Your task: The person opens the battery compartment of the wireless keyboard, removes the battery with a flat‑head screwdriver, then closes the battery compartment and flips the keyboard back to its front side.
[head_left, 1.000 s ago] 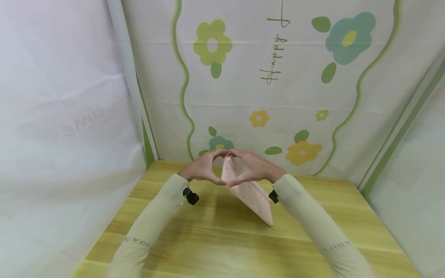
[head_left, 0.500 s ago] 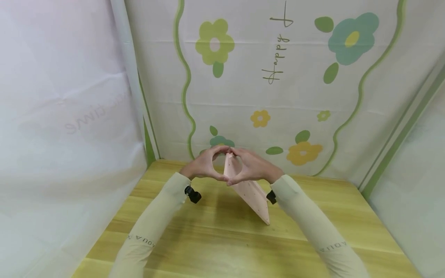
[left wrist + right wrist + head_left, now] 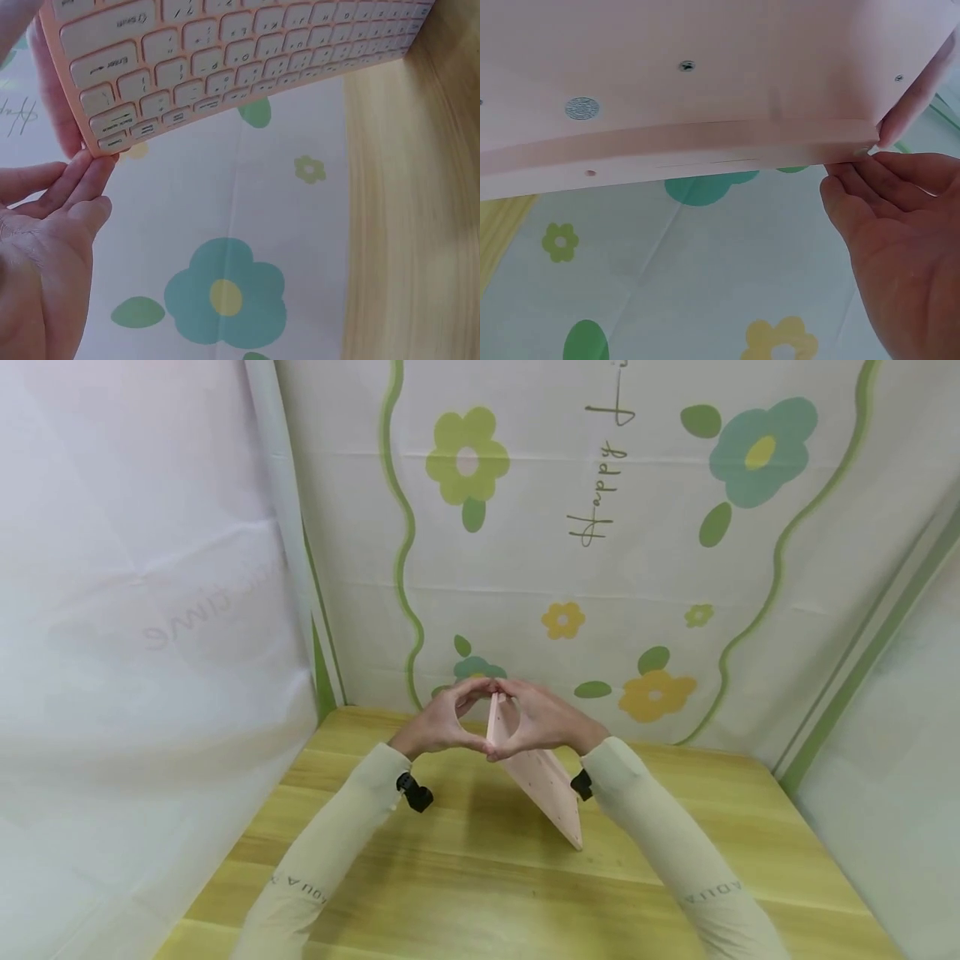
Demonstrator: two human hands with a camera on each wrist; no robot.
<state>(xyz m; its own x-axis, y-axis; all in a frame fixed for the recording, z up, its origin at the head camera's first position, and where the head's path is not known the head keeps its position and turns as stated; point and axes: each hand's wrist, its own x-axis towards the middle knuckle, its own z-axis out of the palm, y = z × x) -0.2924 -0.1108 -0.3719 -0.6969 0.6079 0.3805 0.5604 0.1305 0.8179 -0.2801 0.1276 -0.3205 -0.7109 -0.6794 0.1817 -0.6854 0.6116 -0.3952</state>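
Note:
A pink keyboard [image 3: 536, 785] with white keys stands on edge, tilted, its raised end between my two hands and its low end at or close to the table. My left hand [image 3: 442, 718] is on its key side, fingers and thumb bent into an arch, the tips holding the end's corners. On the screwed underside [image 3: 727, 67], my right hand [image 3: 547, 718] mirrors that arch, and both hands' fingertips meet at the corners. In the left wrist view the keys [image 3: 202, 60] face my left hand [image 3: 45, 262]. Bent fingers of my right hand [image 3: 907, 225] touch the ridged edge.
The wooden table [image 3: 465, 902] lies beneath. A flower-printed cloth [image 3: 517, 552] hangs behind it, and white cloth walls [image 3: 150, 693] close in the sides. A small black wrist device [image 3: 415, 792] is strapped to each arm.
The keyboard has turned slightly, its low end shifting a little left, and shows its underside a bit more narrowly. Both hands keep their hold. The head view has shifted slightly.

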